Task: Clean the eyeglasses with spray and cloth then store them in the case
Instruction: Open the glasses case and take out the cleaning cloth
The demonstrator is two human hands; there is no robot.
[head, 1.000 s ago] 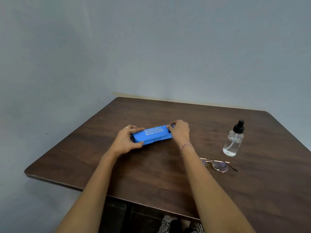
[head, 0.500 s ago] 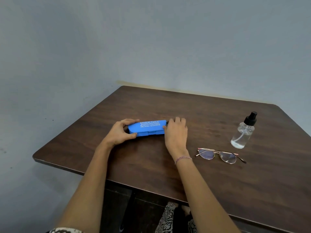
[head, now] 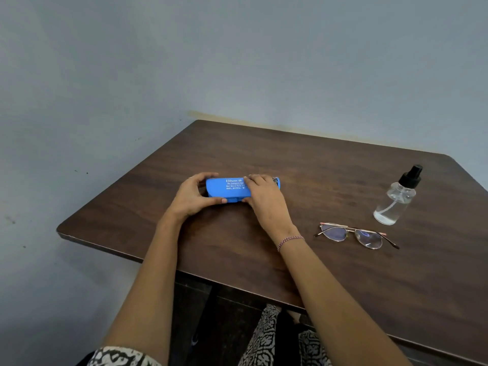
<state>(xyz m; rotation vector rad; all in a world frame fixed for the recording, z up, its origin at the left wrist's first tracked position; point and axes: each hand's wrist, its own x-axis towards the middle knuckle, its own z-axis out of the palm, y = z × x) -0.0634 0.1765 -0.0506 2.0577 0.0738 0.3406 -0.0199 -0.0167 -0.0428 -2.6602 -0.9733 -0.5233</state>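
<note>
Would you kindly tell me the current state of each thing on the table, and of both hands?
Case: looks closed, lying on the table, held at both ends.
Glasses: lying on the table, untouched.
Spray bottle: upright, nozzle on, a little clear liquid inside, untouched.
Left hand: grips the case's left end.
Right hand: fingers over the case's right part, thumb at its front edge.
</note>
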